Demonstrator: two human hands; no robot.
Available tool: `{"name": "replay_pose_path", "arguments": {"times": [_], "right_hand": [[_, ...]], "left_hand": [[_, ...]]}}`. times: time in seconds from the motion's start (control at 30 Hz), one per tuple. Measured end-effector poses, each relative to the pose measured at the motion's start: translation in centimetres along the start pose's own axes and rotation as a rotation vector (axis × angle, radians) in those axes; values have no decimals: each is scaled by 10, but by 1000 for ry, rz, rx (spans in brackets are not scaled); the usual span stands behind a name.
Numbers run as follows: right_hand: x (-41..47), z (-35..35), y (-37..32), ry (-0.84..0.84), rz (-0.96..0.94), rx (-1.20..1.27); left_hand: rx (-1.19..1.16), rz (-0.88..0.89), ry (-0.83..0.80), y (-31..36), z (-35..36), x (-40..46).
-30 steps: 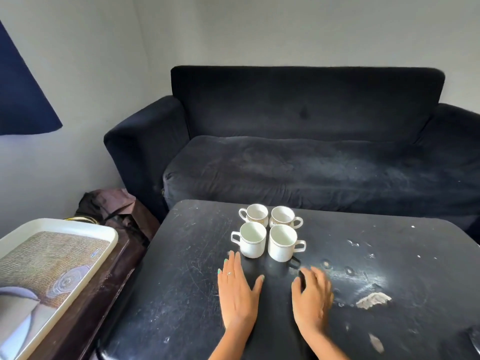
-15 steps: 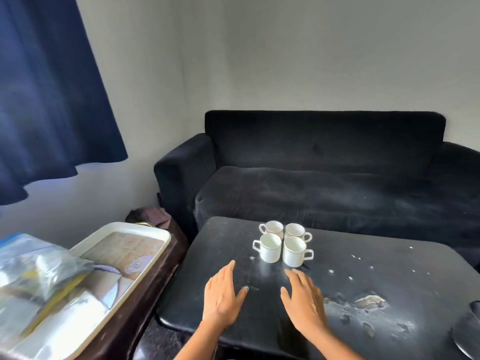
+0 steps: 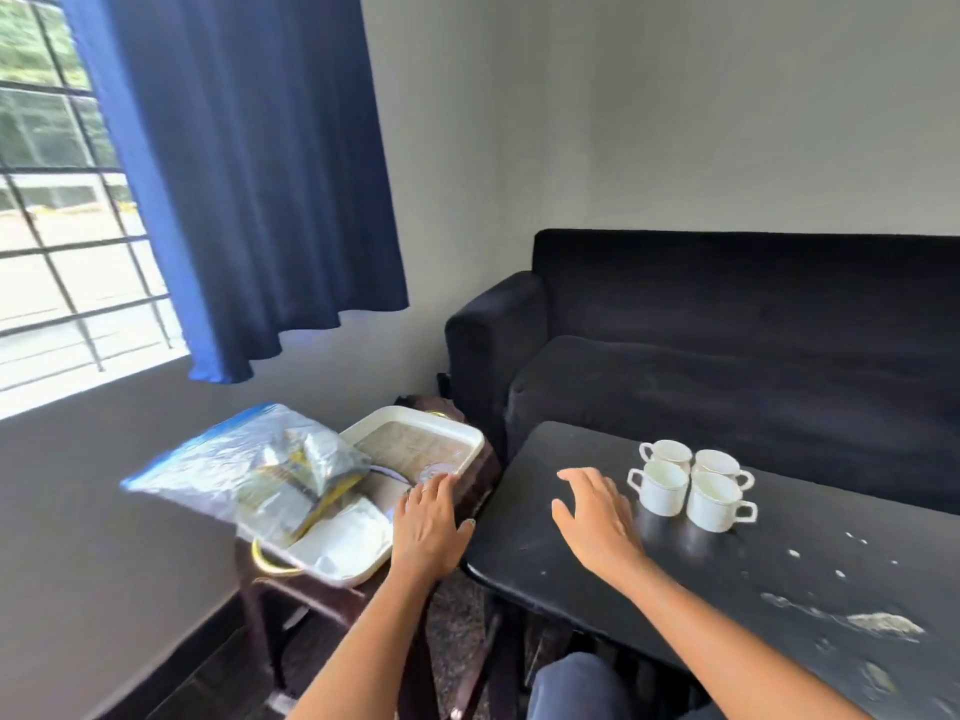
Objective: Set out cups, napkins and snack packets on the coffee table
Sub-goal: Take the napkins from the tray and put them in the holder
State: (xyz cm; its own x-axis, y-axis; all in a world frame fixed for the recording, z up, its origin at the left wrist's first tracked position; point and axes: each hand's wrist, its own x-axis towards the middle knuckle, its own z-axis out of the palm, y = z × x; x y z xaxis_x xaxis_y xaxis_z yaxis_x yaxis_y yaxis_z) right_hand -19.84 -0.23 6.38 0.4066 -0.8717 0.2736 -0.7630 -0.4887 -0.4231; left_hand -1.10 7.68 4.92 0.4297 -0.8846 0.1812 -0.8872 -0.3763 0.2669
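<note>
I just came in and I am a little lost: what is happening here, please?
A person is setting up a black coffee table. Four white cups stand grouped on it. The left hand reaches, fingers open, over the white tray on a side table, where a clear plastic bag of packets lies. The right hand hovers open over the coffee table beside the cups. Neither hand holds anything.

Pretty plain room: pale grey walls [image 3: 675, 96], a barred window [image 3: 52, 200] on the left letting in bright daylight, and a deep blue curtain [image 3: 249, 163] pulled to its right side. A black sofa [image 3: 753, 345] sits against the far wall. In front of it there's a scuffed black tabletop [image 3: 779, 579], with a dark wooden side table [image 3: 332, 600] beside it. Floor [image 3: 457, 631] is dark and speckled.
</note>
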Motion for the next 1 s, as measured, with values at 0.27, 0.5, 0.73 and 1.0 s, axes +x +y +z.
{"name": "replay_pose_path", "arguments": {"times": [0.27,0.5,0.73,1.0], "right_hand": [[18,44,-70,-185,-160,113],[47,93,-127,-365,-258,157],[71,136,-168,-536,-242,106],[73,161,-185,-623,-68,-49]], "left_hand": [[-55,-345,-125,-38,2,-20],[-48,-569,-337,-56,9,-16],[-41,-585,-367,-53,8,-15],[-37,-587,-419,-50,-1,-11]]}}
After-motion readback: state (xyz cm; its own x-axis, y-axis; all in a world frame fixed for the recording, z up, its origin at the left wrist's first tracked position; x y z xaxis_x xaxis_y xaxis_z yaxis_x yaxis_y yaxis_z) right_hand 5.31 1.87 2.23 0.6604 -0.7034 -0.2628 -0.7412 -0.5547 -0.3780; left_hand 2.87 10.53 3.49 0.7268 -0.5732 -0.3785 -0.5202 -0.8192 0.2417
